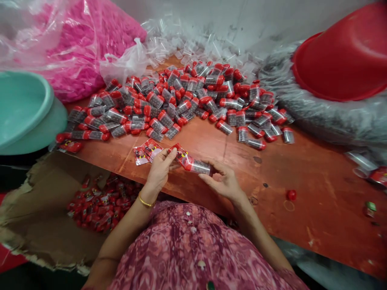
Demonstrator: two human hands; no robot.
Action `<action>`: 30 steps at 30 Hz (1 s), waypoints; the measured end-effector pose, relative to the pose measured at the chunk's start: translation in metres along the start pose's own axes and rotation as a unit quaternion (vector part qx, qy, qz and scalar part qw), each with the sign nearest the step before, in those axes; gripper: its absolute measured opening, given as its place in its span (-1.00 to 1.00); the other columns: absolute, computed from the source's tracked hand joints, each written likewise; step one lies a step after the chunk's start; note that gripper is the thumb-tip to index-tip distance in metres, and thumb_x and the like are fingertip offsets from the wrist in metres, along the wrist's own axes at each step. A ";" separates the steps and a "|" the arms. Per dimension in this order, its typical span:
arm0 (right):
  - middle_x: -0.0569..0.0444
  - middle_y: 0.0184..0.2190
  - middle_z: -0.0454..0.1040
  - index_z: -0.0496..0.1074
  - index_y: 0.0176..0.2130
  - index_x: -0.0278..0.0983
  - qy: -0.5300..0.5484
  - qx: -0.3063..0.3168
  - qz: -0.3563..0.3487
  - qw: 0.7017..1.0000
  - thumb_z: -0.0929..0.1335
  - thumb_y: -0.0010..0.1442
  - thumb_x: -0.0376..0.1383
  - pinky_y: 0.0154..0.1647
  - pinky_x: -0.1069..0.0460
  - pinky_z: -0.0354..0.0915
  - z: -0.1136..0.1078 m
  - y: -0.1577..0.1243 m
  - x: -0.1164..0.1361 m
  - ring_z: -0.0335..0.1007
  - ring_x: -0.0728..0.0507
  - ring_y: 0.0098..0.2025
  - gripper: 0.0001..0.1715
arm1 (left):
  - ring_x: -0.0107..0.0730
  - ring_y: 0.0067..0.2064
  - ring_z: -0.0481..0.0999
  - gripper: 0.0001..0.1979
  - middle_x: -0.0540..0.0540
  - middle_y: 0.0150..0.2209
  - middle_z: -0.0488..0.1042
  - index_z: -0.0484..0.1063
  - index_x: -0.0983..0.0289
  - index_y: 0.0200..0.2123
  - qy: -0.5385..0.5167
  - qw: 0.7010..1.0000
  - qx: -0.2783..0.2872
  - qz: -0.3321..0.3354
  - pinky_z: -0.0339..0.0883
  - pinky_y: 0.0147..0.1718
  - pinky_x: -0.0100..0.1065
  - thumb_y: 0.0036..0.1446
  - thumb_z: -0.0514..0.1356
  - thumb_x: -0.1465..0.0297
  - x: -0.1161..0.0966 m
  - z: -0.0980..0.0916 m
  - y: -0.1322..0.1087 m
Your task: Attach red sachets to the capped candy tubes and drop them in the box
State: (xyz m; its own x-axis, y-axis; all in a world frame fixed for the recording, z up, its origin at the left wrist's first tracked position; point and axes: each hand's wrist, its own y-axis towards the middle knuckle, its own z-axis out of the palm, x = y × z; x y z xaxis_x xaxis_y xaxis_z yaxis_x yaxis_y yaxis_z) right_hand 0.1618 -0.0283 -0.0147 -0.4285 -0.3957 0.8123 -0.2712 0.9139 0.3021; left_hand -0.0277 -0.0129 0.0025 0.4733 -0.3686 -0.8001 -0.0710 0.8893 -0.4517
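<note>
In front of my body, my left hand (162, 166) pinches a red printed plastic sleeve (180, 154). My right hand (223, 179) grips the clear end of a small red-capped tube (199, 166) filled with dark beads. The tube's red end meets the sleeve's open side; how far it is inside, I cannot tell. Just left of my fingers, a few flat printed sleeves (146, 151) lie on the table. Beyond both hands spreads a large heap of similar red-capped tubes (181, 96).
The wooden table (242, 169) carries a pink-filled bag (99, 40), clear empty tubes (193, 40), a red bucket (341, 56) on a plastic bag, and a loose red cap (291, 195). A teal basin (45, 121) stands left. Below, a cardboard box (45, 217) holds many red packets (102, 205).
</note>
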 end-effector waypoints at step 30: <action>0.05 -0.33 0.45 0.34 -0.11 -0.24 0.014 -0.129 0.048 0.990 0.32 0.13 -0.23 -0.33 0.04 0.36 0.049 0.003 0.015 0.38 -0.07 -0.35 -0.71 | -0.50 -0.46 0.49 -0.68 -0.03 -0.50 0.52 0.43 0.30 -0.47 -0.118 0.993 0.004 0.030 0.35 -0.40 -0.46 -0.29 0.40 0.26 0.017 0.024 -0.006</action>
State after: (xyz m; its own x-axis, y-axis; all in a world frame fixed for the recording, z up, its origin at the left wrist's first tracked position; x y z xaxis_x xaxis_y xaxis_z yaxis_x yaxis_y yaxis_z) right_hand 0.1123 -0.0358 -0.0256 -0.4171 -0.3073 0.8553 0.0005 0.9410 0.3383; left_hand 0.0023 -0.0177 0.0010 0.6613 -0.2416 -0.7101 -0.0987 0.9105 -0.4016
